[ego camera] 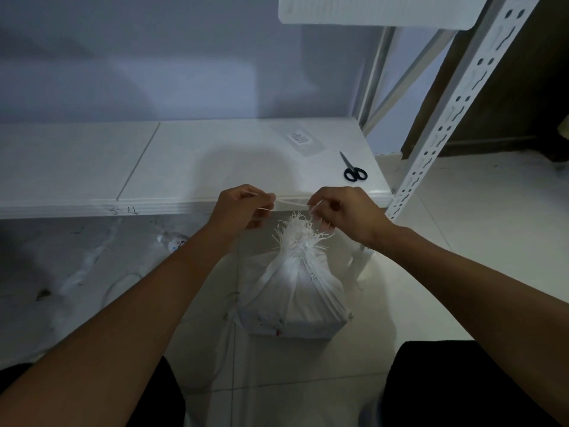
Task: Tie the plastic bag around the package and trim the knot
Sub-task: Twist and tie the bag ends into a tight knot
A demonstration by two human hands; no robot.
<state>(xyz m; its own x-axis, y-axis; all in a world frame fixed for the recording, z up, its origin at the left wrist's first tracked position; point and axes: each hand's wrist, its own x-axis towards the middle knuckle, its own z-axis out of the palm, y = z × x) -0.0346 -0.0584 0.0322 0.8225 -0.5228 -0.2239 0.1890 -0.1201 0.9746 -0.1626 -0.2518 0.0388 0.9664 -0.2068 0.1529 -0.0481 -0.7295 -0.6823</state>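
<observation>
Both your hands are up over the bag's neck. Your left hand (243, 208) is pinched closed on one end of a thin white string (291, 204), your right hand (341, 211) is curled shut on the other, and the line runs taut between them. Just below your knuckles sits the plastic bag (295, 291): white, soft, gathered into a frayed tuft (300, 232) over a boxy package on the floor. That film looks slippery and crushable, and the string thin enough to slide, so grip close to the neck, below the fraying. The scissors (354, 171) wait beyond your right hand on the shelf (184, 167), untouched; trimming isn't due yet.
</observation>
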